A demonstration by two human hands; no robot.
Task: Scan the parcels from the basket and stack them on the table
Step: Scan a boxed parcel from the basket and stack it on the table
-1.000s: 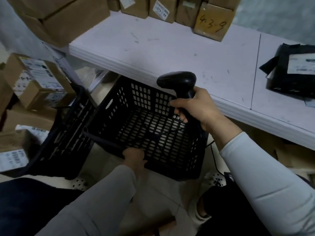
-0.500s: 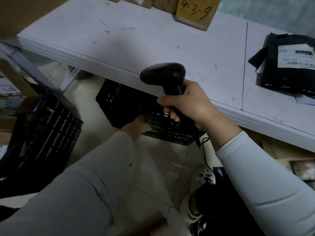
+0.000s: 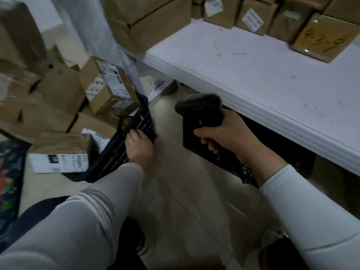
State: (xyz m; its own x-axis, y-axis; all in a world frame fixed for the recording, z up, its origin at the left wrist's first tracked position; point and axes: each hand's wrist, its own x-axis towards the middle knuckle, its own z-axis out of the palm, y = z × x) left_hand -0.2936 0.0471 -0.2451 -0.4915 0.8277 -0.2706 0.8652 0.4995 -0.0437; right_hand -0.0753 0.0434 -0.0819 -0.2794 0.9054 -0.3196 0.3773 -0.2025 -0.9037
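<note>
My right hand (image 3: 228, 135) grips a black barcode scanner (image 3: 200, 108) in front of the white table (image 3: 263, 78). An empty black basket (image 3: 224, 160) lies on the floor under the table edge, partly hidden by that hand. My left hand (image 3: 139, 147) holds the rim of a second black basket (image 3: 124, 145) on the left, which is filled with cardboard parcels (image 3: 109, 84). One labelled parcel (image 3: 60, 152) sits at its near side. Brown boxes (image 3: 325, 36) stand along the back of the table.
More cardboard boxes (image 3: 148, 22) pile up at the table's left end and on the floor at far left. Pale floor (image 3: 185, 201) lies between the two baskets. A dark patterned object (image 3: 7, 182) is at the left edge.
The empty basket has been pushed under the table. My left hand left it and moved left to the rim of the full basket. The view swung left; the scanner stays in my right hand.
</note>
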